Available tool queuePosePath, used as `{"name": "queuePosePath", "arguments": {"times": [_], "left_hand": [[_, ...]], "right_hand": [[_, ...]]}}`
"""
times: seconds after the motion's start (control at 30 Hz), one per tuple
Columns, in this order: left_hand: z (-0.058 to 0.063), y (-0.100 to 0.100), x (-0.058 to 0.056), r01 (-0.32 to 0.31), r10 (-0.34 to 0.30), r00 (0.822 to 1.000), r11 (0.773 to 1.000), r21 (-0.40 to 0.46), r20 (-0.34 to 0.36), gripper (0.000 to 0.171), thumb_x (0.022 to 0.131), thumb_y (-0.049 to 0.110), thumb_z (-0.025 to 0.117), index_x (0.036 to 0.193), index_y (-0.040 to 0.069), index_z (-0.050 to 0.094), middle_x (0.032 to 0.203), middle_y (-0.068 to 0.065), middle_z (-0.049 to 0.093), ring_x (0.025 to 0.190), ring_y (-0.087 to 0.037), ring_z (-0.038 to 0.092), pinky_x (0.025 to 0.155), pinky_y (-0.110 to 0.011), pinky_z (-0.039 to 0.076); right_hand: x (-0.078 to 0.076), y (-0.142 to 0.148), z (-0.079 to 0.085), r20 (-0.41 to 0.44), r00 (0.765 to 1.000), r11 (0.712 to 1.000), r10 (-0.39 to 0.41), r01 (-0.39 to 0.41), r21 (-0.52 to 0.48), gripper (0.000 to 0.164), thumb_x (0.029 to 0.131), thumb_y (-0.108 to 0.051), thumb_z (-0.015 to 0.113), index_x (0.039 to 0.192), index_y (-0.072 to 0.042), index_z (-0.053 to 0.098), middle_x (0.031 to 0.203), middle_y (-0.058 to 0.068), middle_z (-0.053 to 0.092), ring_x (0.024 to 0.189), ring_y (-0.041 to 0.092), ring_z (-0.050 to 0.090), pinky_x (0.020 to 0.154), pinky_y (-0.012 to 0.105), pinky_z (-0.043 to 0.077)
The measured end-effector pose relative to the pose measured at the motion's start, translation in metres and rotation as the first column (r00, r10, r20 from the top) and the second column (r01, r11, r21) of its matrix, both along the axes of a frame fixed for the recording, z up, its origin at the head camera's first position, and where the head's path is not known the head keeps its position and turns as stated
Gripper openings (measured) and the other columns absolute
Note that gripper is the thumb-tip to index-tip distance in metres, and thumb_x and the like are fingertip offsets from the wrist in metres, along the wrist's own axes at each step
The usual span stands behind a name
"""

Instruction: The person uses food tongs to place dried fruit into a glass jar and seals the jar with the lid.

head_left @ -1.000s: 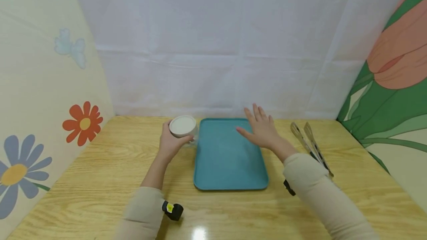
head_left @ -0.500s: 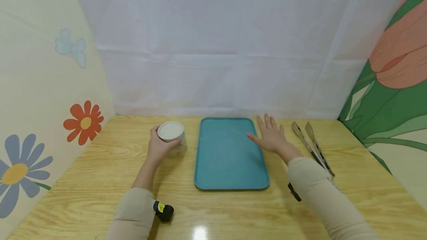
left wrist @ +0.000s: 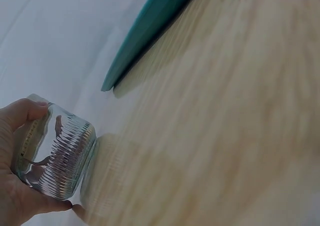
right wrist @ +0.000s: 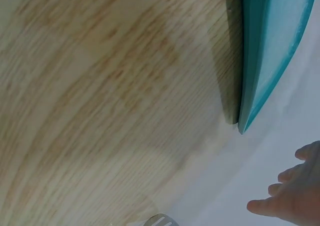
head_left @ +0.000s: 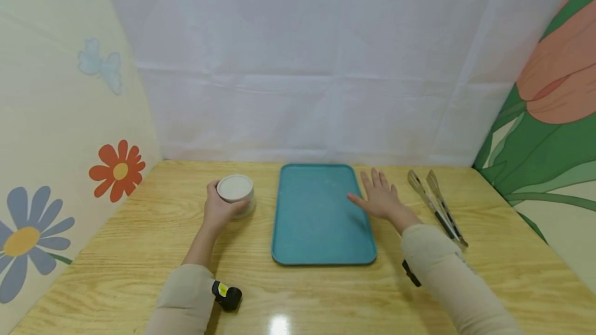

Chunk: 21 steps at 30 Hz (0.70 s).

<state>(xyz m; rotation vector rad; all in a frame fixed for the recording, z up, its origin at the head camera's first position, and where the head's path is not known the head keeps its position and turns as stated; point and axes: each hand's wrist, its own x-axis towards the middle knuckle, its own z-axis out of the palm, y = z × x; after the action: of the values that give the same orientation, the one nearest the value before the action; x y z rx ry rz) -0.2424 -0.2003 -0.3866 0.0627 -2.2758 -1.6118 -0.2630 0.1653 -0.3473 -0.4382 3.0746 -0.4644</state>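
Left of the tray, my left hand (head_left: 220, 211) grips a round, clear ribbed glass jar (left wrist: 67, 158) with a white top (head_left: 235, 188). Thumb and fingers wrap its sides. The jar stands upright at the tabletop; in the left wrist view its base is on the wood or just above it, I cannot tell which. My right hand (head_left: 382, 200) holds nothing, its fingers spread, by the right edge of the blue-green tray (head_left: 321, 221). Its fingers (right wrist: 265, 206) also show in the right wrist view. Whether it touches the tray is unclear.
Metal tongs (head_left: 437, 206) with dark grips lie on the wooden table (head_left: 316, 293), right of my right hand. A white cloth wall (head_left: 298, 92) rises behind the table. Printed flower panels stand at both sides.
My left hand has carried the jar left and down, away from the tray's left edge. The right hand has moved right and nearer, from over the tray to its right edge.
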Motion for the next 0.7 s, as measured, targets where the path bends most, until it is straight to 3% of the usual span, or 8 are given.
{"name": "queuePosePath", "arguments": {"times": [0.33, 0.43, 0.5, 0.6, 0.63, 0.7], "left_hand": [[-0.005, 0.0, 0.001, -0.025, 0.025, 1.0, 0.999, 0.022, 0.019, 0.082, 0.063, 0.01, 0.075, 0.125, -0.001, 0.022, 0.12, -0.023, 0.038, 0.11, -0.035, 0.036, 0.093, -0.043, 0.027], [-0.004, 0.001, 0.004, -0.017, 0.017, 1.0, 1.0, 0.017, -0.011, 0.085, 0.063, 0.018, 0.077, 0.126, 0.0, 0.022, 0.119, -0.024, 0.038, 0.109, -0.036, 0.037, 0.092, -0.041, 0.028], [-0.002, 0.001, 0.006, 0.007, -0.007, 1.0, 1.0, 0.001, 0.017, 0.094, 0.064, 0.023, 0.076, 0.132, 0.003, 0.014, 0.123, -0.024, 0.034, 0.112, -0.036, 0.034, 0.093, -0.042, 0.027], [0.006, 0.0, 0.009, 0.013, -0.008, 0.998, 0.996, -0.088, 0.061, 0.107, 0.065, 0.033, 0.074, 0.137, 0.007, 0.0, 0.133, -0.026, 0.021, 0.119, -0.037, 0.024, 0.095, -0.045, 0.023], [0.011, 0.0, 0.009, 0.017, -0.004, 0.996, 0.989, -0.147, 0.092, 0.109, 0.067, 0.035, 0.072, 0.137, 0.006, -0.007, 0.136, -0.026, 0.012, 0.122, -0.038, 0.017, 0.096, -0.05, 0.017], [0.022, 0.003, 0.009, 0.002, 0.022, 0.996, 0.96, -0.282, 0.082, 0.109, 0.07, 0.043, 0.067, 0.136, 0.005, -0.01, 0.139, -0.023, 0.002, 0.125, -0.036, 0.006, 0.096, -0.054, 0.011]], "right_hand": [[0.0, -0.001, -0.006, 0.005, 1.0, 1.0, 0.012, -0.012, 0.026, 0.081, 0.084, -0.057, 0.036, 0.138, -0.003, 0.009, 0.14, 0.023, -0.002, 0.125, 0.039, -0.003, 0.092, 0.061, 0.003], [0.0, -0.001, -0.007, -0.002, 1.0, 0.999, 0.014, -0.014, 0.031, 0.081, 0.084, -0.057, 0.036, 0.138, -0.003, 0.01, 0.139, 0.023, -0.002, 0.125, 0.039, -0.003, 0.092, 0.061, 0.004], [0.001, -0.001, -0.006, 0.0, 1.0, 0.999, 0.013, -0.013, 0.031, 0.081, 0.084, -0.057, 0.036, 0.138, -0.003, 0.009, 0.139, 0.023, -0.002, 0.125, 0.039, -0.002, 0.092, 0.061, 0.004], [0.001, -0.001, -0.006, 0.009, 1.0, 1.0, 0.011, -0.012, 0.029, 0.081, 0.084, -0.057, 0.036, 0.138, -0.003, 0.008, 0.14, 0.022, -0.004, 0.125, 0.038, -0.004, 0.092, 0.061, 0.002], [0.001, -0.001, -0.005, 0.013, 1.0, 1.0, 0.012, -0.012, 0.029, 0.081, 0.084, -0.057, 0.035, 0.138, -0.004, 0.008, 0.14, 0.022, -0.004, 0.125, 0.038, -0.005, 0.092, 0.061, 0.002], [0.001, -0.002, -0.005, 0.019, 1.0, 1.0, 0.011, -0.011, 0.027, 0.081, 0.084, -0.057, 0.035, 0.138, -0.004, 0.007, 0.14, 0.022, -0.005, 0.125, 0.037, -0.007, 0.092, 0.061, 0.001]]}}
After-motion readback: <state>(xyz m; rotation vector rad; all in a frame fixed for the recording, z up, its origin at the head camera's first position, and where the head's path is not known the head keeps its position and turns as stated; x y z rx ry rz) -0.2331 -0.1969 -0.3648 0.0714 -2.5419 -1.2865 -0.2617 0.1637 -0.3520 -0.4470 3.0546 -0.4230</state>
